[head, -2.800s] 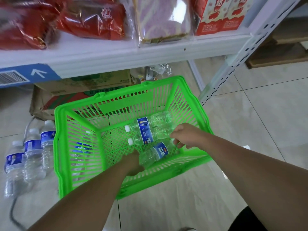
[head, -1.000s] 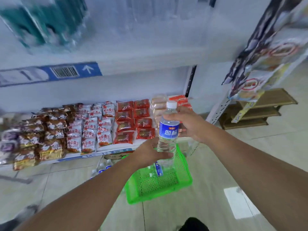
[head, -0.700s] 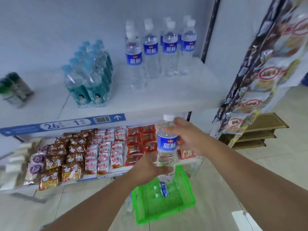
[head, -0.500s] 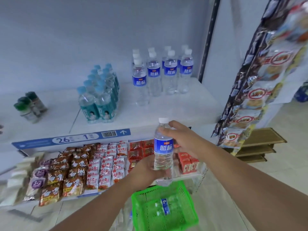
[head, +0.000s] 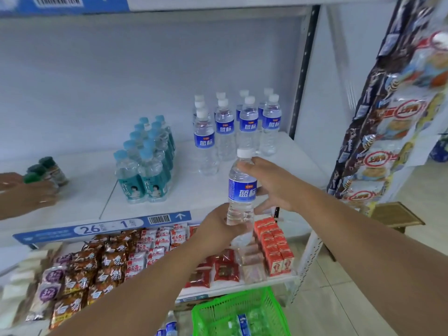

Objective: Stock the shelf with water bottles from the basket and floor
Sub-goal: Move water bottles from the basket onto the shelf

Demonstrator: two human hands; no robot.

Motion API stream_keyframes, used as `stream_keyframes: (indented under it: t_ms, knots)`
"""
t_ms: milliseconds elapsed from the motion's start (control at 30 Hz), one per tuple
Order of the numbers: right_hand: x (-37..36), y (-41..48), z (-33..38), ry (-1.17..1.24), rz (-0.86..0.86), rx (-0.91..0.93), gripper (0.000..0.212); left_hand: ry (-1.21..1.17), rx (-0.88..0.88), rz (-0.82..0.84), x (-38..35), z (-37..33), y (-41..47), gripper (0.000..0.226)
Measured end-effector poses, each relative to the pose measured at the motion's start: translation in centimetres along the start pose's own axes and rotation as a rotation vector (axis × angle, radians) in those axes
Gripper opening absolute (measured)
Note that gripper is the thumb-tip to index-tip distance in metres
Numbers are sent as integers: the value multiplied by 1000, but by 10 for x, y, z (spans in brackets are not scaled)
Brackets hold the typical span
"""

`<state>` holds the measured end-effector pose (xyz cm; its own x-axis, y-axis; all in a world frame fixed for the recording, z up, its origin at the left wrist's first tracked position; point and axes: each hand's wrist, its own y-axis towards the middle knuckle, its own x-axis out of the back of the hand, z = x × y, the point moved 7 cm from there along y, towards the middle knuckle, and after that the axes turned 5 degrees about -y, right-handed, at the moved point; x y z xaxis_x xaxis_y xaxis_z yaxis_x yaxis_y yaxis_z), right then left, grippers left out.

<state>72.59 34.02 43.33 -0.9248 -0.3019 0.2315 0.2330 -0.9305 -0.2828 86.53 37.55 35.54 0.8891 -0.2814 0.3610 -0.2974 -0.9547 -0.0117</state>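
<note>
Both bare forearms reach forward. The left grip (head: 221, 226) curls round the lower part of a bottle (head: 242, 192) (held upright); the right grip (head: 274, 187) lies against its upper part, thumb at the neck, fingers (head: 266, 206) spread nearly straight.

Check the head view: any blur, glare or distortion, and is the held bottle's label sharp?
Head view: soft even light, no glare; the held bottle and its label are sharp; the hanging snack packs at the right edge are smeared and stretched.
</note>
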Motion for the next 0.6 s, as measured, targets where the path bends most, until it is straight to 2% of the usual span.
stream_keyframes:
  t_ms: [200, 300, 500, 600]
  knots:
    - [33, 61, 35, -14, 20, 30, 51, 32, -16, -108, 19, -19, 69, 50]
    - [45, 91, 39, -11, 5, 14, 57, 25, -2, -172, 23, -20, 102, 44]
    - [54, 142, 49, 31, 37, 61, 38, -9, 108, -318, 32, -6, 145, 36]
    - [53, 159, 56, 41, 29, 88, 49, -11, 145, -407, 41, 0, 157, 40]
